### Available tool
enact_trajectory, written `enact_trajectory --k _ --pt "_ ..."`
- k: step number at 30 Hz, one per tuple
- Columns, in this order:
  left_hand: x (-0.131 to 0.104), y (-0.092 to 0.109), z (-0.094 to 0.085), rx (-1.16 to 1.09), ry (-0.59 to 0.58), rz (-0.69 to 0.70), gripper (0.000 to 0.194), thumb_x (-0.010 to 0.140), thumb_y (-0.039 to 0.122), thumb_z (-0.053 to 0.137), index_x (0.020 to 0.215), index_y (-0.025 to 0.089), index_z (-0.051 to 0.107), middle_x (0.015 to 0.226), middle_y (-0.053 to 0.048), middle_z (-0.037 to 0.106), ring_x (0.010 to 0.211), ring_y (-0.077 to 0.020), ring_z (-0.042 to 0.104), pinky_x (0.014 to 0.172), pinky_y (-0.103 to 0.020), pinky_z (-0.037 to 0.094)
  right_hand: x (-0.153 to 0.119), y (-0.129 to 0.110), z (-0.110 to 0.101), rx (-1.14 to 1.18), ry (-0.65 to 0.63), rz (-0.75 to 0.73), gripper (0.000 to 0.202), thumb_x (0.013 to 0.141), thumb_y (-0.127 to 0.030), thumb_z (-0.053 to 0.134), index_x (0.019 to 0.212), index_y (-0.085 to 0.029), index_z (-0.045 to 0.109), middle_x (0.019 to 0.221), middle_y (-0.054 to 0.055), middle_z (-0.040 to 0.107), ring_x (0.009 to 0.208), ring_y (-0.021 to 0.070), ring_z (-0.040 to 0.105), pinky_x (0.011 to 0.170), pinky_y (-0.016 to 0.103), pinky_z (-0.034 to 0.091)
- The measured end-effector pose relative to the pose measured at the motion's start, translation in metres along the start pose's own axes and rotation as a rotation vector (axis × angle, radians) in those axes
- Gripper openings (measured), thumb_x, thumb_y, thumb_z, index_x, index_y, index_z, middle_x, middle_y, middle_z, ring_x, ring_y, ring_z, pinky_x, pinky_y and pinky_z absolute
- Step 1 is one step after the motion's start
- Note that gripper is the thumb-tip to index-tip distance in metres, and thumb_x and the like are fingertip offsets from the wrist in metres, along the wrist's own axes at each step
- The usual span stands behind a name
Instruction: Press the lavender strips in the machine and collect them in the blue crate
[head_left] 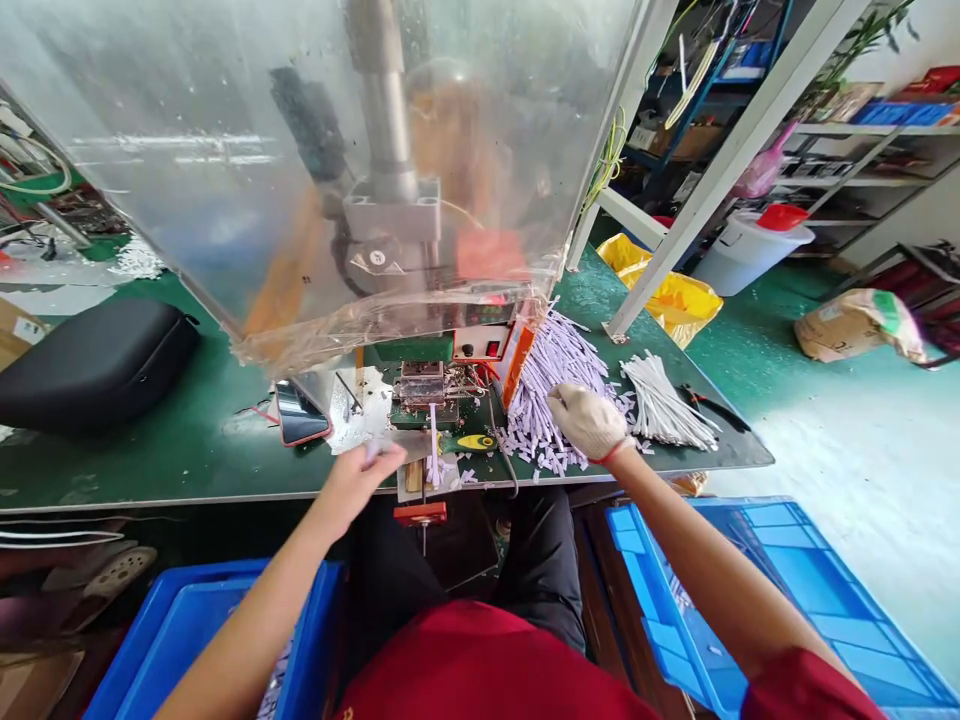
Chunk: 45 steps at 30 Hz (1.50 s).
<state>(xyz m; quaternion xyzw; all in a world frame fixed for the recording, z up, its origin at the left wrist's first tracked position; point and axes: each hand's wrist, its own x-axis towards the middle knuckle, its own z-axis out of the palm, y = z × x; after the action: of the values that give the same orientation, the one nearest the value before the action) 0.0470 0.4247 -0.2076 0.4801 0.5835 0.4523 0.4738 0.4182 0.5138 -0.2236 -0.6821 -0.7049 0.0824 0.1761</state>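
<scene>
On the green bench, head view:
Right hand (pixel 589 420): gloved, at two o'clock from the press, fingers curled down into the pale strip pile (pixel 551 385).
Left hand (pixel 360 477): bare, at eight o'clock, fingertips pinched on a small pale strip (pixel 373 450).
Press fixture (pixel 424 385): centred, one strip standing before it.
White tube bundle (pixel 664 405): three o'clock.

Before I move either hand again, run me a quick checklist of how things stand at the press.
1. Left hand clear of the press fixture: ok, at the table edge.
2. Left hand holding a piece: cannot tell, fingertips blurred.
3. Right hand, gloved, on the pile of pale strips: ok.
4. Strip in the fixture slot: ok, one lies there.
5. Plastic guard hangs over the press: ok.
</scene>
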Motion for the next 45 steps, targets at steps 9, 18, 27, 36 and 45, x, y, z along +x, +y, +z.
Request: enact_trajectory --k 9,18,27,36,45 --pt "0.036 -0.010 0.064 0.013 -0.050 -0.070 0.037 0.072 0.051 0.073 0.073 0.015 0.068 0.043 0.009 0.037 0.039 -0.0074 0.031 0.042 -0.023 0.021 0.035 -0.002 0.013 0.306 0.061 0.178 0.029 0.084 -0.038 0.053 0.090 -0.014 0.068 0.076 0.011 0.069 0.072 0.0227 0.064 0.064 0.030 0.045" --pt "0.007 0.007 0.033 -0.537 -0.192 -0.169 0.034 0.069 0.037 0.076 0.054 0.017 0.052 0.038 0.011 0.025 0.034 -0.0031 0.021 0.037 -0.018 0.015 -0.049 -0.060 0.000 1.573 -0.392 0.177 0.028 0.070 -0.032 0.080 0.089 -0.018 0.065 0.068 0.000 0.062 0.049 0.0080 0.051 0.042 0.018 0.040" --pt "-0.027 -0.008 0.012 -0.530 0.008 -0.091 0.039 0.070 0.044 0.081 0.059 0.015 0.056 0.042 0.009 0.035 0.037 -0.0026 0.030 0.038 -0.016 0.021 -0.040 -0.157 0.068 1.393 -0.506 0.126 0.029 0.080 -0.046 0.065 0.075 -0.020 0.053 0.047 -0.004 0.056 0.032 0.0098 0.047 0.029 0.018 0.036" --pt "-0.041 -0.021 -0.005 -0.497 0.067 -0.125 0.040 0.071 0.046 0.079 0.061 0.015 0.056 0.044 0.005 0.048 0.036 -0.0053 0.043 0.039 -0.017 0.025 -0.023 -0.163 0.083 1.424 -0.510 0.244 0.025 0.075 -0.042 0.064 0.072 -0.022 0.050 0.044 -0.004 0.054 0.029 0.0127 0.047 0.026 0.021 0.034" --pt "-0.040 -0.022 -0.003 -0.353 -0.057 -0.100 0.038 0.077 0.050 0.073 0.068 0.015 0.062 0.041 0.006 0.046 0.032 -0.0045 0.036 0.038 -0.019 0.017 -0.021 -0.163 0.072 1.405 -0.526 0.213 0.030 0.076 -0.046 0.067 0.074 -0.021 0.049 0.049 -0.004 0.056 0.032 0.0091 0.045 0.029 0.019 0.032"
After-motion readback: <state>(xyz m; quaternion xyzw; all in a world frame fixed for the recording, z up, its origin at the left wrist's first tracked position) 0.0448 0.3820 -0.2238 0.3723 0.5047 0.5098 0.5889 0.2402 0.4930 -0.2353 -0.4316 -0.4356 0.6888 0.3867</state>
